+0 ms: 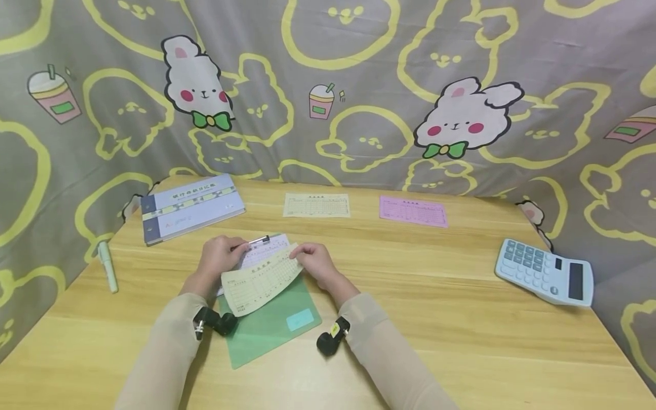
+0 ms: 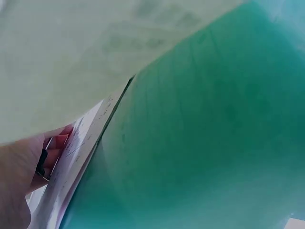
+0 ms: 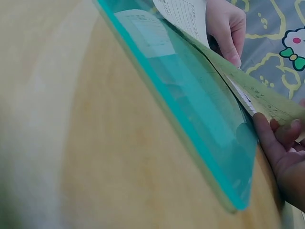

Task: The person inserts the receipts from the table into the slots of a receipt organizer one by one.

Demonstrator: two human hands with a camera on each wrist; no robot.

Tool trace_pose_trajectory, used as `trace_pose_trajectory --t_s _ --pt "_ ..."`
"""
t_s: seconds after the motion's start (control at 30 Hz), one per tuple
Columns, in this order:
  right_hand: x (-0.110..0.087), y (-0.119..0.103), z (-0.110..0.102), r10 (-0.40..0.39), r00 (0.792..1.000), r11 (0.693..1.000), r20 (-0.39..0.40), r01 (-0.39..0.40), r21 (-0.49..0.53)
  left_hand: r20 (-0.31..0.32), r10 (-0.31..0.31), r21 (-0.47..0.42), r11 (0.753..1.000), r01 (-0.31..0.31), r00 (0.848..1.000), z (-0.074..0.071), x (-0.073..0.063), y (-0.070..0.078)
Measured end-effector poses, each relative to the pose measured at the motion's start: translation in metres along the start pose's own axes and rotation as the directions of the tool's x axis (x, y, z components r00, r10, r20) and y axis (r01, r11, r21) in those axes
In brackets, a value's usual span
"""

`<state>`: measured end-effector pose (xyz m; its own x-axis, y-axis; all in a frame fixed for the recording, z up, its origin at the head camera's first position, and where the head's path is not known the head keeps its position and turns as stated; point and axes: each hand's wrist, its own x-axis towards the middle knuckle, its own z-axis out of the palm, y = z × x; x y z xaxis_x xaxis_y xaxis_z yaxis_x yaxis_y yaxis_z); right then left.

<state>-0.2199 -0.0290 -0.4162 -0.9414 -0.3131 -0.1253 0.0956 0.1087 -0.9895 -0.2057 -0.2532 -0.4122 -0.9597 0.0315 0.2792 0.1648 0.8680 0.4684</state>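
Note:
A green clipboard folder [image 1: 266,332] lies tilted on the table before me. My left hand [image 1: 217,256] grips the black-and-silver clip [image 1: 259,240] at its top edge; in the left wrist view the fingers curl round a dark piece there. White and pale purple printed sheets [image 1: 263,254] lie under the clip. Over them, a pale yellow printed slip [image 1: 260,283] bows upward, its lower left corner standing out over the folder. My right hand [image 1: 316,265] pinches that slip at its upper right corner between thumb and fingers.
At the back left lies a blue ledger book [image 1: 197,213], with a pale green marker [image 1: 107,266] in front of it. Another yellow slip [image 1: 316,205] and a pink slip [image 1: 413,211] lie at the back. A light blue calculator [image 1: 543,272] sits at right. A patterned curtain [image 1: 359,142] hangs behind.

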Motion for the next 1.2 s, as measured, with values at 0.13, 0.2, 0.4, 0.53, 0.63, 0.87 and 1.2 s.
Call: trace_pose_trajectory --t_s 0.13,0.2,0.4,0.53,0.63,0.87,1.2 --pt "0.001 0.0 -0.001 0.002 1.0 1.0 0.01 -0.003 0.009 -0.003 0.015 -0.002 1.0 -0.015 1.0 -0.001 0.0 -0.001" --pt "0.001 0.0 -0.001 0.009 1.0 1.0 0.009 -0.009 0.009 -0.014 0.035 -0.002 0.999 -0.035 0.999 -0.001 0.0 -0.002" --pt "0.0 -0.002 -0.001 -0.006 1.0 1.0 0.021 0.006 -0.013 -0.022 0.065 0.001 0.998 -0.065 0.998 -0.001 0.0 -0.003" --pt "0.0 0.0 0.0 -0.054 0.997 0.998 0.06 0.056 -0.035 -0.011 0.06 -0.007 0.998 -0.06 0.998 -0.002 0.0 -0.003" --pt "0.0 0.001 -0.001 -0.068 0.994 0.997 0.085 0.071 -0.034 -0.006 0.059 -0.009 0.998 -0.059 0.998 -0.002 0.0 -0.002" --pt "-0.003 0.002 -0.009 -0.081 0.981 0.997 0.175 0.081 0.005 -0.01 0.066 0.007 0.998 -0.066 0.998 -0.002 0.0 -0.001" --pt "-0.003 0.003 -0.008 -0.055 0.983 0.998 0.173 0.052 0.023 0.012 0.056 0.002 0.998 -0.056 0.998 -0.001 0.0 -0.002"
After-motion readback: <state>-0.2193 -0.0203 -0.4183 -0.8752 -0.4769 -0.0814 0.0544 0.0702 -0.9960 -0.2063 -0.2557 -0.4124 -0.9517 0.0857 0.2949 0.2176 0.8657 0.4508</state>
